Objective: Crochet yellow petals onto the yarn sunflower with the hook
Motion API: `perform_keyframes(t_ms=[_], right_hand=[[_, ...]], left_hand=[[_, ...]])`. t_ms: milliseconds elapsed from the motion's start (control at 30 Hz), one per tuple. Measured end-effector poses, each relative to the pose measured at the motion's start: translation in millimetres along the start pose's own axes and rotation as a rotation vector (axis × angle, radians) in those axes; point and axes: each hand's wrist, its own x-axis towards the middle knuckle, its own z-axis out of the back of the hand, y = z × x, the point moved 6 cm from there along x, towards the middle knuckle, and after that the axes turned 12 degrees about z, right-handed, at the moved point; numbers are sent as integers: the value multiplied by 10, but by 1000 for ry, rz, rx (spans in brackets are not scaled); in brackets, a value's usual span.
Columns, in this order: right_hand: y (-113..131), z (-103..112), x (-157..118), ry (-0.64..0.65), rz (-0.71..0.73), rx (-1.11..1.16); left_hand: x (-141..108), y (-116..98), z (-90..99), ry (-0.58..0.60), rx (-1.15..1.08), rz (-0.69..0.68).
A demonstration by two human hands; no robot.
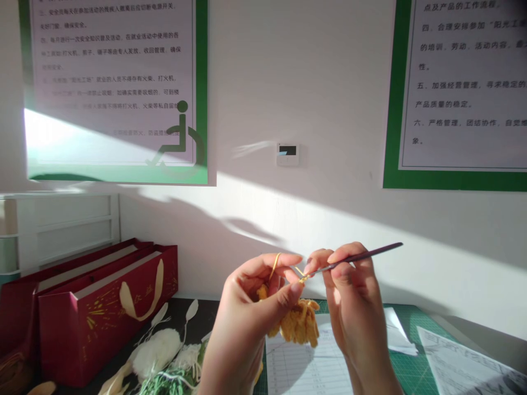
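Note:
My right hand (356, 291) is closed around a dark-handled crochet hook (366, 254), its shaft pointing down to the left. The hook's tip meets a small yellow stitch pinched between the thumb and a finger of my left hand (251, 307). From that pinch hangs a yellow crocheted piece (302, 323) with ruffled, finger-like folds. A strand of yellow yarn (275, 265) loops over the left index finger. Part of the yellow piece is hidden behind my left hand.
Red gift bags (111, 312) with a cream ribbon handle stand at the left. White yarn (158, 354) and green yarn (171, 381) lie beside them. Printed sheets (304, 362) rest on a green cutting mat (411, 370). Behind is a wall with a small thermostat-like panel (287, 154).

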Motion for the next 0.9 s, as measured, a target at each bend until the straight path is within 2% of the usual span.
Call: perform_keyframes(t_ms=[167, 567, 700, 900], right_hand=[[36, 17, 15, 64, 59, -22], [57, 22, 25, 51, 69, -56], [44, 34, 25, 65, 58, -49], [34, 45, 56, 152, 75, -35]], left_hand=[[12, 13, 26, -6, 32, -6], [57, 49, -18, 100, 44, -5], [66, 60, 11, 88, 35, 7], [70, 54, 38, 71, 46, 25]])
